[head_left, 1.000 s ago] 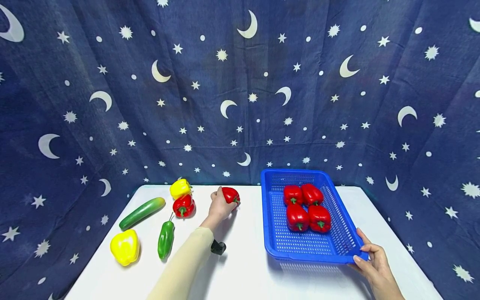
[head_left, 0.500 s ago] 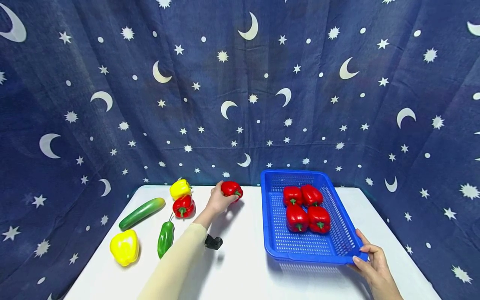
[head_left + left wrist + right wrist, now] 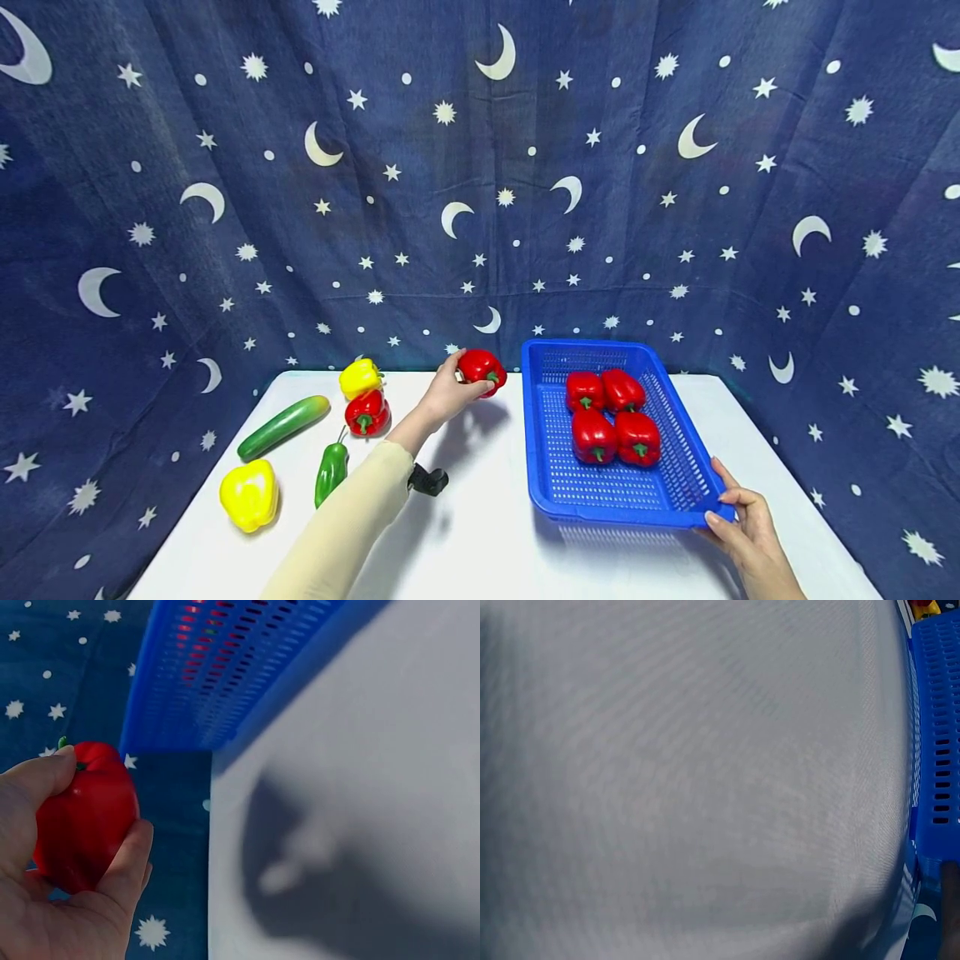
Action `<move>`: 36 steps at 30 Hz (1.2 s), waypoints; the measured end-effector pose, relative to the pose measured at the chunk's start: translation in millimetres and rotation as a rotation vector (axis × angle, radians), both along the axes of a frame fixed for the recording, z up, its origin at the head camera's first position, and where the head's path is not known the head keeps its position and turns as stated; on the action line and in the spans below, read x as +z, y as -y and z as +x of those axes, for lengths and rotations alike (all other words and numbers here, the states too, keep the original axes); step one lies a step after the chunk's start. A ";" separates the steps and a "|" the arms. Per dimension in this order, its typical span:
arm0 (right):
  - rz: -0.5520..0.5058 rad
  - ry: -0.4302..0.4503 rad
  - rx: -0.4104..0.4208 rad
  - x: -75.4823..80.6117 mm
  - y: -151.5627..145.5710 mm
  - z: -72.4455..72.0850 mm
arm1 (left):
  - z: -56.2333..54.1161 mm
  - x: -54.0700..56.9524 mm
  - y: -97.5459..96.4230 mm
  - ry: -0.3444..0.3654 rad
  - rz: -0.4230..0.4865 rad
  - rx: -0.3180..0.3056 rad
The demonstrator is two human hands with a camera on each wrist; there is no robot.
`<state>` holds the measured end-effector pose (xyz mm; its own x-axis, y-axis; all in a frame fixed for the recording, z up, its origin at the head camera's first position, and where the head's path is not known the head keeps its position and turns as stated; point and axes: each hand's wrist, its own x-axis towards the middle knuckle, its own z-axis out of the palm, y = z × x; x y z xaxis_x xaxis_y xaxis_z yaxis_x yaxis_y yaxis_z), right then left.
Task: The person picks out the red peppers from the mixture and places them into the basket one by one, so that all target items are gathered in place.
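Observation:
My left hand (image 3: 448, 393) grips a red bell pepper (image 3: 481, 372) above the far part of the table, left of the blue basket (image 3: 551, 508). In the left wrist view, thumb and fingers wrap the held red bell pepper (image 3: 94, 817), its green stem beside the thumb. With my right hand (image 3: 753, 533) I pinch the basket's near right corner, thumb on the rim. Several red bell peppers (image 3: 595, 435) sit together inside the basket. Only a sliver of the right hand (image 3: 950, 907) shows in the right wrist view, against the blue basket (image 3: 939, 735).
On the left of the white table (image 3: 480, 533) lie a yellow bell pepper (image 3: 250, 496), a cucumber (image 3: 283, 427) and a green chili pepper (image 3: 331, 472), partly behind the left sleeve. Farther back, another yellow bell pepper (image 3: 360, 378) touches a red bell pepper (image 3: 367, 413). A starry curtain (image 3: 420, 292) hangs behind.
My left hand has lifted the red bell pepper off the table and carried it right, toward the basket. The right hand and the basket have stayed in place.

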<state>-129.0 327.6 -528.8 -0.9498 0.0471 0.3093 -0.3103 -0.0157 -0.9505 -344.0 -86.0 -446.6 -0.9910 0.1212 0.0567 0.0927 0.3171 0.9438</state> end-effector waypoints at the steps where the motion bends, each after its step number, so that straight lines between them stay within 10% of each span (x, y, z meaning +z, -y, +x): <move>1: -0.003 -0.005 0.004 -0.1 0.1 0.0 | 0.1 1.3 -0.7 0.005 0.008 -0.007; 36: 0.047 0.049 -0.024 3.9 2.6 1.9 | 26.5 32.2 -46.2 -0.045 0.109 -0.219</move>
